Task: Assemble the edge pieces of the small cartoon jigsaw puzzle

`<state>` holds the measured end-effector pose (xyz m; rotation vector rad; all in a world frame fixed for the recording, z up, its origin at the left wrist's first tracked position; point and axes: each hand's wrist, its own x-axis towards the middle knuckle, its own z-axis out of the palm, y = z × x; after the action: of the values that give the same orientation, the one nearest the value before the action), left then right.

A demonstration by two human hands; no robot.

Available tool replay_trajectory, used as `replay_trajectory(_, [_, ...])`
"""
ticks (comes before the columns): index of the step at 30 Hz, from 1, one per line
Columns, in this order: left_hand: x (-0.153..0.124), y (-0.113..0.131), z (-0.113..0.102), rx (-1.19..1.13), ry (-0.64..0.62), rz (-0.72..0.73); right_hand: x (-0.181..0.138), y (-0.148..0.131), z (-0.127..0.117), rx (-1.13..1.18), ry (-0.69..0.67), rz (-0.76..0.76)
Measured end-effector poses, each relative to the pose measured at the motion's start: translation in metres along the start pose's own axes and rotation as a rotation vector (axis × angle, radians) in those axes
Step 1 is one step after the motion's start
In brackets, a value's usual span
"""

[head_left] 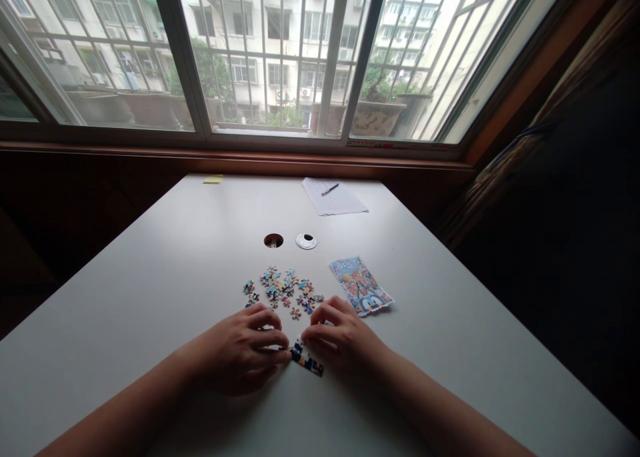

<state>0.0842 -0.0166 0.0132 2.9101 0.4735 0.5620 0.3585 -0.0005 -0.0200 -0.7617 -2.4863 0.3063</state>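
Observation:
Both my hands rest on the white table, fingertips meeting over a short strip of joined puzzle pieces. My left hand is curled, its fingers pressed onto the strip's left end. My right hand is curled too, fingers pinching pieces at the strip's top. Just beyond the hands lies a loose scatter of several small colourful puzzle pieces. To its right sits a colourful puzzle picture card.
A round cable hole and its white cap sit mid-table. Farther back lie a sheet of paper with a pen and a yellow sticky note. A barred window spans the back; a dark curtain hangs right.

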Motion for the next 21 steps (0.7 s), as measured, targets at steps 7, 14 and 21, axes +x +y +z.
replay_trajectory(7, [0.0006,0.0011,0.0008,0.019,0.015,-0.002,-0.0006,-0.0006,0.0008,-0.016,0.012,-0.010])
replay_trajectory(14, [-0.0021,-0.0015,0.0062,0.047,0.020,0.001,-0.0017,0.0001,0.0005,-0.023,-0.003,-0.017])
replay_trajectory(21, [-0.0004,0.0008,0.0035,0.047,-0.016,-0.007,-0.0014,0.0006,0.0012,-0.019,0.000,-0.015])
